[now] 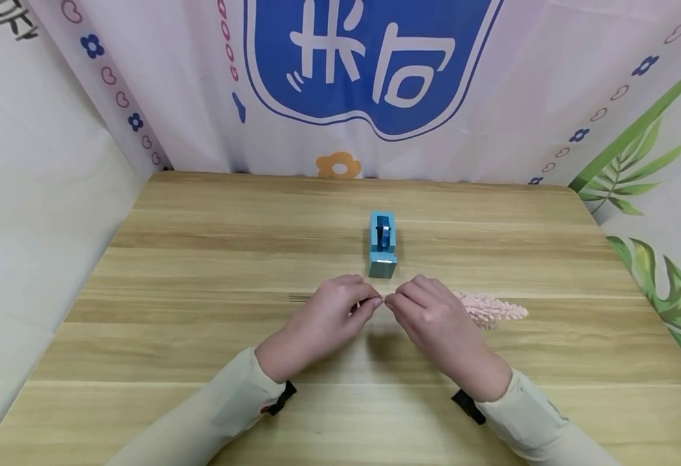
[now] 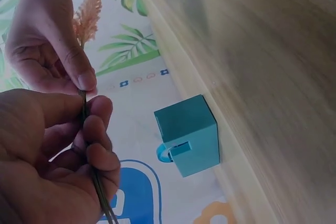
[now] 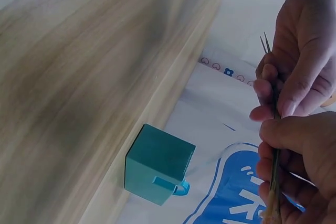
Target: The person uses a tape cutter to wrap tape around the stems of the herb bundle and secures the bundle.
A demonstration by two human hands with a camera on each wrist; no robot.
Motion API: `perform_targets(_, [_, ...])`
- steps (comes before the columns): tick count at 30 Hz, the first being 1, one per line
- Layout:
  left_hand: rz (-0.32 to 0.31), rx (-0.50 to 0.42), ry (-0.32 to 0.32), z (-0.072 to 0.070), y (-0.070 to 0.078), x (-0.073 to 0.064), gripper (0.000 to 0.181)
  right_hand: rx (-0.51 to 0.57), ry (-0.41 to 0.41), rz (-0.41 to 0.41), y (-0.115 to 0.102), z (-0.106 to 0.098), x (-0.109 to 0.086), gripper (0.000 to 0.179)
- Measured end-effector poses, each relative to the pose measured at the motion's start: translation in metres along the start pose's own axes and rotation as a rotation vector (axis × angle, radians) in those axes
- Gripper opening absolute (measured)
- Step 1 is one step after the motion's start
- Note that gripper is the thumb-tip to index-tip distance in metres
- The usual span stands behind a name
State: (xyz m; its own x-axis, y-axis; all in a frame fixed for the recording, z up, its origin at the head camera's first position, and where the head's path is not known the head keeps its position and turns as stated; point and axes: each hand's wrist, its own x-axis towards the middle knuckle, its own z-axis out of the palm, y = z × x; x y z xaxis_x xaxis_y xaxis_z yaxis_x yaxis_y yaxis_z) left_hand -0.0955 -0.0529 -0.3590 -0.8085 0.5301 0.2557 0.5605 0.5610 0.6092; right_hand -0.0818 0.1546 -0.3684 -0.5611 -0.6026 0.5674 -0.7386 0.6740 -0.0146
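While the left hand (image 1: 331,309) pinches slender dark-green stems (image 2: 105,203) above a wood-grain table (image 1: 200,252), the right hand (image 1: 436,320) pinching them close beside, fluffy pale-pink flower spikes (image 1: 492,310) beyond it, boxy teal-blue tape dispenser (image 1: 382,265) standing ahead

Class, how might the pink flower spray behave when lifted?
The pink flower spray is probably light, given its thin stems. These seem fairly stiff, since their ends stick out nearly straight. The tiny clustered blossoms might crush easily.
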Motion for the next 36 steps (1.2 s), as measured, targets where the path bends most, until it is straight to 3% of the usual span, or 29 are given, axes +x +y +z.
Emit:
perform_targets(10, [-0.02, -0.023, -0.009, -0.002, -0.002, -0.001, 0.011, -0.029, -0.035, 0.037, -0.004, -0.007, 0.003, 0.007])
perform_targets(16, [0.012, -0.035, 0.023, -0.001, -0.002, -0.001, 0.01, -0.018, -0.045, 0.065, -0.006, -0.013, 0.004, 0.009])
perform_targets(21, [0.025, -0.038, 0.039, 0.0, -0.002, -0.002, 0.009, -0.008, -0.124, 0.128, -0.007, -0.018, 0.003, 0.006])
perform_targets(25, [0.015, -0.048, 0.03, 0.001, -0.003, -0.004, 0.008, 0.001, -0.179, 0.119, -0.007, -0.02, 0.001, 0.006])
perform_targets(36, [0.0, -0.029, 0.001, 0.004, -0.002, -0.004, 0.008, 0.044, -0.222, 0.132, -0.004, -0.022, 0.002, 0.005])
